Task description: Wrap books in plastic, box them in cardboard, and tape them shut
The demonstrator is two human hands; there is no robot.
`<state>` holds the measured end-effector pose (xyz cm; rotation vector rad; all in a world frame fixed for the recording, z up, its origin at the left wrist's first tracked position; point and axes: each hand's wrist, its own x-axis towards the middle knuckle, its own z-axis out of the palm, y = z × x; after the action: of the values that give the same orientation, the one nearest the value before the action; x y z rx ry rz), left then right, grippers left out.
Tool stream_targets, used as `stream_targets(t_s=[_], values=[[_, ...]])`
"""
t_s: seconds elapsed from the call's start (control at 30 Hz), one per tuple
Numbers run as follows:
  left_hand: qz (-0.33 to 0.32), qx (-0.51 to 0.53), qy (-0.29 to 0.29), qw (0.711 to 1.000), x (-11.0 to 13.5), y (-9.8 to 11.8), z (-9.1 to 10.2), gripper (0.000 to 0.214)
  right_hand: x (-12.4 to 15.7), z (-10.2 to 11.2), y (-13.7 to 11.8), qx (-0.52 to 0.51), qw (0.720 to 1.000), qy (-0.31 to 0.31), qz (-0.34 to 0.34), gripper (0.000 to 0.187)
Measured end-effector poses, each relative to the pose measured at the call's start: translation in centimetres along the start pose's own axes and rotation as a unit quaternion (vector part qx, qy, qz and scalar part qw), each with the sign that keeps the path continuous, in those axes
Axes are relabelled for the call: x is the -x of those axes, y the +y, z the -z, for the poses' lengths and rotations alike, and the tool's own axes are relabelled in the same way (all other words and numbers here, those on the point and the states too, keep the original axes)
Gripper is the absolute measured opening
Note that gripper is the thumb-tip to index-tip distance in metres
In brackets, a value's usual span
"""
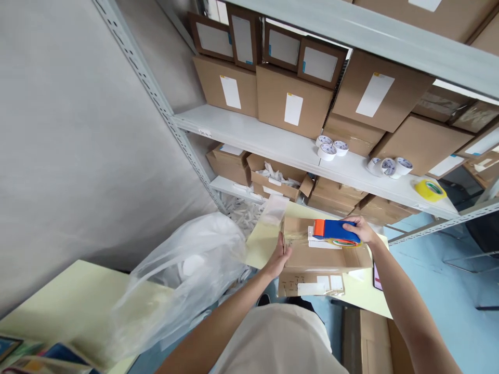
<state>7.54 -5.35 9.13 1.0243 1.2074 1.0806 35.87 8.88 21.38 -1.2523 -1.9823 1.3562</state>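
Box (pixel 312 258), brown cardboard, is shown lying on a pale yellow table (pixel 260 244) at lower centre of the frame, just below the shelf (pixel 273 141). A blue and orange dispenser (pixel 334 229) is gripped by the right hand (pixel 363 230), whose fingers are closed around it at the upper right part of the box top. The left hand (pixel 281 253) is laid open and flat against the left end of the box. A clear tape strip (pixel 295 236) is seen stretched between the two. The step in hand is judged to be the sealing of the top seam. The next move would call for the box to be braced, the strip to be held taut and straight, and the tape to be pressed down. A plastic bag (pixel 187 275) is seen at lower left.
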Motion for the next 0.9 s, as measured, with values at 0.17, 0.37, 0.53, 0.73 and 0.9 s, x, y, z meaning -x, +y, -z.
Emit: stream_targets(t_s=[0.17, 0.37, 0.53, 0.73, 0.9], values=[[-0.145, -0.337, -0.045, 0.929, -1.6, 3.8, 1.6, 0.159, 0.3, 0.1, 0.3, 0.005, 1.0, 0.002, -0.012, 0.051], [-0.104, -0.572, -0.15, 0.799, -5.0, 7.6, 0.9, 0.161, -0.4, 1.3, -0.9, 0.031, 0.996, -0.082, -0.02, 0.052], [-0.063, -0.591, -0.143, 0.792, -5.2, 7.6, 0.9, 0.154, -1.7, 1.9, -2.3, 0.07, 0.985, -0.157, -0.022, 0.048], [-0.018, -0.625, -0.128, 0.77, -4.8, 8.0, 0.9, 0.155, -3.3, 2.8, -2.1, 0.091, 0.981, -0.169, -0.036, 0.045], [0.005, -0.632, -0.115, 0.766, -4.6, 8.1, 0.9, 0.154, -2.9, 7.1, -0.1, 0.137, 0.976, -0.162, -0.051, 0.043]])
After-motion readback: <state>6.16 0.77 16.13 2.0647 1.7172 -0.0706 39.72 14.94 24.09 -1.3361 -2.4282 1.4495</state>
